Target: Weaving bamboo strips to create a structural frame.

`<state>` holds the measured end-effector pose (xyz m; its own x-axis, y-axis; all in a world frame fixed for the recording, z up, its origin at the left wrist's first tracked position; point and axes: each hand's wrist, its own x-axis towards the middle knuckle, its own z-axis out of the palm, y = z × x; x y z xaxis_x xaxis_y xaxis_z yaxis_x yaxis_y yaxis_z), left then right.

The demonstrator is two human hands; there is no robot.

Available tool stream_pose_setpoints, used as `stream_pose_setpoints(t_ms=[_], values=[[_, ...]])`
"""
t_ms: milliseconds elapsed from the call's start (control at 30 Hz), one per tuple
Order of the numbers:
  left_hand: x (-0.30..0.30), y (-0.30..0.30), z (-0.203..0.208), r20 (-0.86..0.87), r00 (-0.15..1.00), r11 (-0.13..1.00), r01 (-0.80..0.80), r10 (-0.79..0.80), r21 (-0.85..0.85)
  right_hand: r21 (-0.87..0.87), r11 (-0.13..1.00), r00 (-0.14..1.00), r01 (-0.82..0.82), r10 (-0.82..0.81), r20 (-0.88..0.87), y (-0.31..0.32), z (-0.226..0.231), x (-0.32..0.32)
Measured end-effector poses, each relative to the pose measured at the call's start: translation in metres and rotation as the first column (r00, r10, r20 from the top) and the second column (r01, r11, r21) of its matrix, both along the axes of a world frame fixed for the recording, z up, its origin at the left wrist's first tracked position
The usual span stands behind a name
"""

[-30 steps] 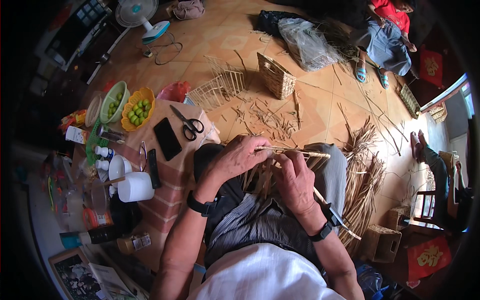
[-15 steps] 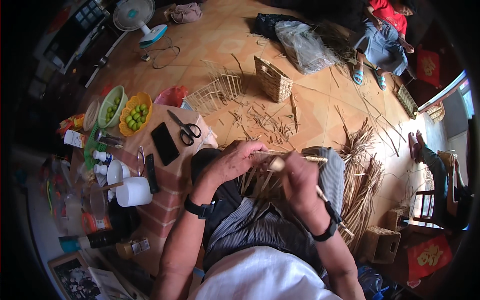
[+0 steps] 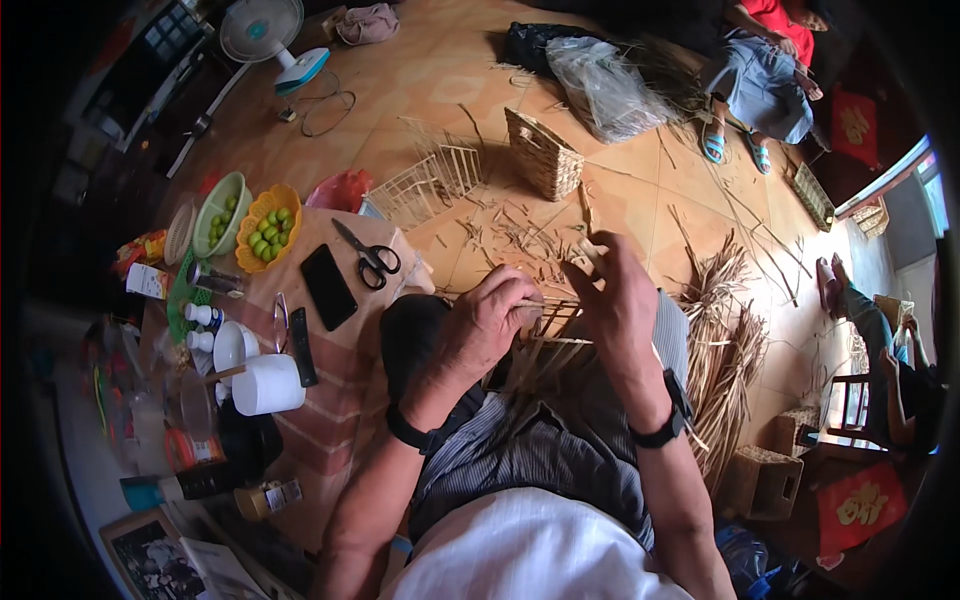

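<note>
A wire basket frame [image 3: 560, 318], partly wrapped in dried plant stalk, rests on my lap between my knees. My left hand [image 3: 492, 312] is closed on the frame's rim at its left side, thumb and fingertips pinching it. Just beyond the opposite side of the frame, my right hand [image 3: 622, 300] is raised with a pale dried stalk [image 3: 592, 257] pinched between thumb and fingers. Part of the frame is hidden behind my hands, and the stalk's full run cannot be followed.
On the left table lie black-handled scissors [image 3: 372, 262], a phone [image 3: 328, 287], a yellow bowl of green fruit [image 3: 268, 230] and a white container [image 3: 268, 384]. A stalk bundle [image 3: 715, 370] lies right of my leg. Ahead stand a woven basket [image 3: 543, 155] and a bare frame [image 3: 430, 182]. Two people sit at right.
My right hand has swung up and away from the frame, carrying the stalk. My left hand has shifted slightly down and left, and more of the frame shows between my hands.
</note>
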<state>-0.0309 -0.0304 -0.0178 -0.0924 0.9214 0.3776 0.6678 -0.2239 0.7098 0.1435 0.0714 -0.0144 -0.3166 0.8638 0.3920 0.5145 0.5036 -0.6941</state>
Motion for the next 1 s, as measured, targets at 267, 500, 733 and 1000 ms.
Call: stream_pose_setpoints(t_ms=[267, 500, 733, 1000], values=[[0.001, 0.002, 0.018, 0.154, 0.988, 0.956, 0.055, -0.01, -0.288, -0.121, 0.975, 0.981, -0.184, 0.19, 0.042, -0.073, -0.012, 0.012], [-0.011, 0.004, 0.013, 0.255, 0.964, 0.949, 0.142, -0.069, -0.281, -0.102, 0.977, 0.98, -0.188, 0.193, 0.048, -0.071, -0.002, 0.023], [0.003, -0.008, 0.024, 0.368, 0.93, 0.955, 0.124, -0.016, -0.271, 0.005, 0.964, 0.952, -0.264, 0.26, 0.161, 0.033, 0.005, 0.014], [0.0, -0.004, 0.01, -0.047, 0.994, 0.993, 0.099, -0.102, -0.069, -0.044, 0.969, 0.946, -0.242, 0.246, 0.212, 0.033, -0.018, -0.003]])
